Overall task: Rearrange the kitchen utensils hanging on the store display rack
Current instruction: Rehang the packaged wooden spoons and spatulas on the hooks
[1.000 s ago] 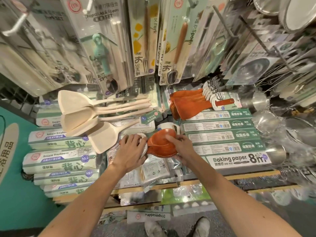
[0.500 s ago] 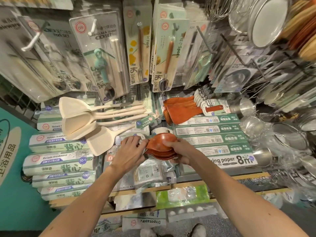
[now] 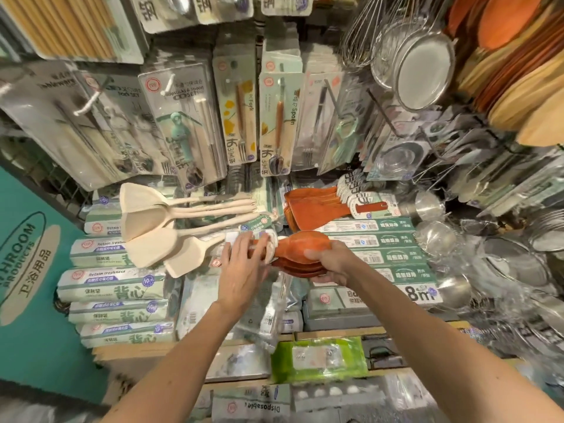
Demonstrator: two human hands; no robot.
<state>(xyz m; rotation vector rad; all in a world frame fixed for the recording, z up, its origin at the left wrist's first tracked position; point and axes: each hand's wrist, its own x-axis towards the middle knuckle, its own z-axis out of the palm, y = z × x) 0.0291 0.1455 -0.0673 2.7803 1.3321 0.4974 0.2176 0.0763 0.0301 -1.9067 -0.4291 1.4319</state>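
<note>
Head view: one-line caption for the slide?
Right hand grips a stack of reddish wooden spoons; left hand touches their handle end.

Housewares shop aisle: carded cutlery packs hang from hooks at 12 o'clock, wire strainers at 1 o'clock. Labelled pale spatulas and brown spoons hang mid-rack. Bag rolls marked "Retain freshness" are stacked at 8 o'clock beside a teal sign ending "PRODUCTS".
</note>
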